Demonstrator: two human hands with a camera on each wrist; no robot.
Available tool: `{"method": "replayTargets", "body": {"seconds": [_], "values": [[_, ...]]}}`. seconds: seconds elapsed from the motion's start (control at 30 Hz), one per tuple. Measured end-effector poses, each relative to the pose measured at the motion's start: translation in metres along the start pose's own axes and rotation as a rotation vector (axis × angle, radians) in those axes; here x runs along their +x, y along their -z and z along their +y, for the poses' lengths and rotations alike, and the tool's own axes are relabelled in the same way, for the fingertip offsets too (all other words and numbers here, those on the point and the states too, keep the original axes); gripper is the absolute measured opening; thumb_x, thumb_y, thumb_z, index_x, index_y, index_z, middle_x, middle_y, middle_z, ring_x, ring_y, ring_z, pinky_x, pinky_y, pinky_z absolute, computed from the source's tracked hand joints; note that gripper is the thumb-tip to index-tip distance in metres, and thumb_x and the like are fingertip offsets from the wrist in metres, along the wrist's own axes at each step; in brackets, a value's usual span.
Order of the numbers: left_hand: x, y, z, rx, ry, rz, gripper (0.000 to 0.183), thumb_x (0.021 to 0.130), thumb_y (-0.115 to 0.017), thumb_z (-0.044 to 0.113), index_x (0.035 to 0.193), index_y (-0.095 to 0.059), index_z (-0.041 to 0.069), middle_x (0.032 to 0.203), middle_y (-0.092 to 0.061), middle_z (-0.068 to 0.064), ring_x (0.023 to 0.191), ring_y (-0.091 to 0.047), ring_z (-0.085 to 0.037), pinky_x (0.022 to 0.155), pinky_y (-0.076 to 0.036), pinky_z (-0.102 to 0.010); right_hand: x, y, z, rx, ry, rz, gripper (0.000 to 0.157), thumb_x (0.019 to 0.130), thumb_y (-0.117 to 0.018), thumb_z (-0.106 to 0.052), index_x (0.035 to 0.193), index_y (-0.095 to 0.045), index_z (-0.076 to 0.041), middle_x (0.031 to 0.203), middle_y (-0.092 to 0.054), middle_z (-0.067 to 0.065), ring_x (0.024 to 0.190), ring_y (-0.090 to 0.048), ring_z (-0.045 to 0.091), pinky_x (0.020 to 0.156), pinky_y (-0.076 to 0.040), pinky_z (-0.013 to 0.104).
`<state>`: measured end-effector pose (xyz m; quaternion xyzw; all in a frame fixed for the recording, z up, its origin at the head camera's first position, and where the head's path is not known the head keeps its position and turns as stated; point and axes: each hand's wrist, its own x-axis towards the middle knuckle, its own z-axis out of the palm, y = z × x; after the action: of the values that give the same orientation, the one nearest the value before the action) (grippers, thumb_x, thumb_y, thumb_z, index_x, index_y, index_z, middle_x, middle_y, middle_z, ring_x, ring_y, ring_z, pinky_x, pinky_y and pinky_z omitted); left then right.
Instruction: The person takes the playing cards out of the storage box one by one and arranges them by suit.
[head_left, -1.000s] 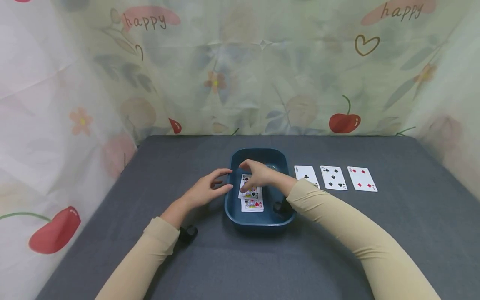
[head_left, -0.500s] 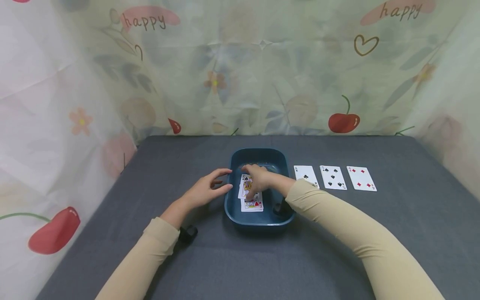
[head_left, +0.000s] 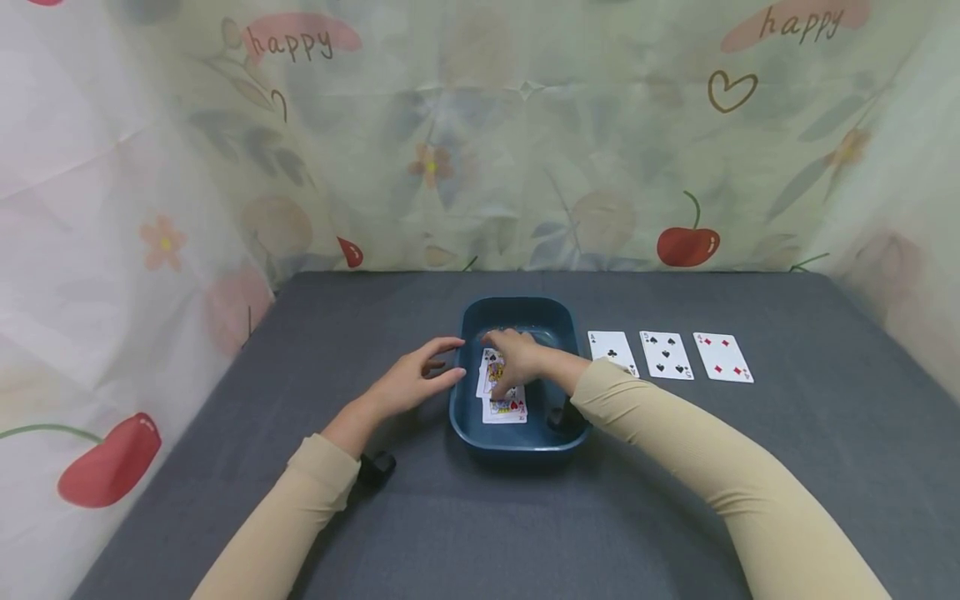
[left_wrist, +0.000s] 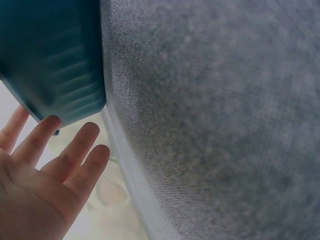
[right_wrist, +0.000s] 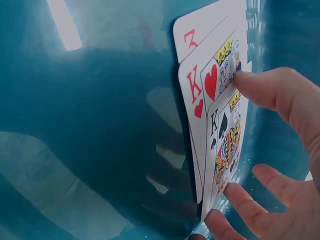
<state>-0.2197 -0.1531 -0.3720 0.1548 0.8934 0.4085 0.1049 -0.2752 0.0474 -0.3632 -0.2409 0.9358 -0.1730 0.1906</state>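
Observation:
A king of spades (right_wrist: pixel 227 145) lies face up on a small pile inside the blue tray (head_left: pixel 517 437). My right hand (head_left: pixel 521 358) reaches in over it and pinches it lengthwise, thumb at the near end, fingertips at the far end. Beneath it a king of hearts (right_wrist: pixel 197 87) shows, and a red three (right_wrist: pixel 186 35) peeks out under that. The lower cards are covered. Beside the tray's left wall, my left hand (head_left: pixel 412 379) holds nothing; its fingers are spread and loosely bent, fingertips close to the rim. In the left wrist view, its fingers stand by the tray corner.
To the right of the tray, an ace of clubs (head_left: pixel 611 346), a five of spades (head_left: pixel 667 356) and a four of diamonds (head_left: pixel 723 358) lie face up in a row on the grey cloth (head_left: pixel 600 533). A printed curtain (head_left: pixel 480 167) hangs behind.
My right hand has come down from above the cards; its thumb and fingers now meet the king of spades. Since half a second ago it has barely moved. The left hand stays put.

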Motion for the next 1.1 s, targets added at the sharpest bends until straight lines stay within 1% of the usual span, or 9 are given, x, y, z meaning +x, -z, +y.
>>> {"method": "replayTargets", "body": {"seconds": [0.17, 0.37, 0.43, 0.6, 0.83, 1.1], "values": [[0.0002, -0.0001, -0.0006, -0.001, -0.002, 0.0, 0.055, 0.092, -0.056, 0.039, 0.141, -0.037, 0.023, 0.15, -0.034, -0.006, 0.133, -0.041, -0.037, 0.105, -0.037, -0.055, -0.0005, -0.0011, -0.0007, -0.034, -0.005, -0.003, 0.084, 0.072, -0.079, -0.029, 0.142, -0.034, -0.017, 0.141, -0.041, 0.015, 0.129, -0.038, 0.037, 0.106, -0.032, 0.057], [-0.0005, -0.0003, -0.0007, 0.003, -0.001, -0.002, 0.056, 0.092, -0.056, 0.04, 0.141, -0.036, 0.022, 0.151, -0.034, -0.005, 0.133, -0.042, -0.036, 0.105, -0.037, -0.055, -0.0007, -0.0006, -0.001, -0.039, 0.003, -0.028, 0.092, 0.067, -0.083, -0.035, 0.143, -0.033, -0.018, 0.14, -0.04, 0.016, 0.13, -0.037, 0.037, 0.106, -0.031, 0.059], [-0.0002, -0.0003, -0.0009, 0.002, 0.002, -0.002, 0.056, 0.091, -0.056, 0.041, 0.141, -0.037, 0.023, 0.151, -0.034, -0.005, 0.133, -0.042, -0.036, 0.105, -0.037, -0.054, -0.0013, -0.0001, -0.0018, -0.042, 0.004, -0.029, 0.093, 0.067, -0.083, -0.035, 0.143, -0.033, -0.018, 0.14, -0.04, 0.016, 0.13, -0.037, 0.037, 0.106, -0.031, 0.059], [0.0001, -0.0004, -0.0014, 0.0, 0.004, -0.001, 0.055, 0.092, -0.056, 0.041, 0.141, -0.037, 0.024, 0.151, -0.033, -0.005, 0.133, -0.042, -0.036, 0.105, -0.037, -0.054, -0.003, 0.0005, -0.0045, -0.064, 0.015, -0.019, 0.089, 0.071, -0.081, -0.035, 0.143, -0.032, -0.018, 0.14, -0.041, 0.015, 0.129, -0.04, 0.035, 0.106, -0.032, 0.06], [0.0005, -0.0007, -0.0003, 0.001, 0.006, -0.002, 0.055, 0.092, -0.056, 0.041, 0.141, -0.036, 0.025, 0.151, -0.033, -0.005, 0.133, -0.041, -0.036, 0.105, -0.038, -0.054, -0.0036, -0.0006, -0.0058, -0.095, 0.03, -0.002, 0.086, 0.072, -0.08, -0.033, 0.143, -0.032, -0.018, 0.138, -0.043, 0.018, 0.127, -0.043, 0.037, 0.104, -0.034, 0.058], [-0.0003, -0.0006, -0.0002, -0.007, 0.001, -0.003, 0.055, 0.092, -0.056, 0.04, 0.141, -0.036, 0.024, 0.151, -0.033, -0.005, 0.133, -0.041, -0.037, 0.104, -0.038, -0.054, -0.0054, -0.0009, -0.0055, -0.071, 0.013, 0.02, 0.089, 0.07, -0.081, -0.031, 0.143, -0.032, -0.02, 0.137, -0.039, 0.019, 0.122, -0.045, 0.037, 0.103, -0.037, 0.056]]}}
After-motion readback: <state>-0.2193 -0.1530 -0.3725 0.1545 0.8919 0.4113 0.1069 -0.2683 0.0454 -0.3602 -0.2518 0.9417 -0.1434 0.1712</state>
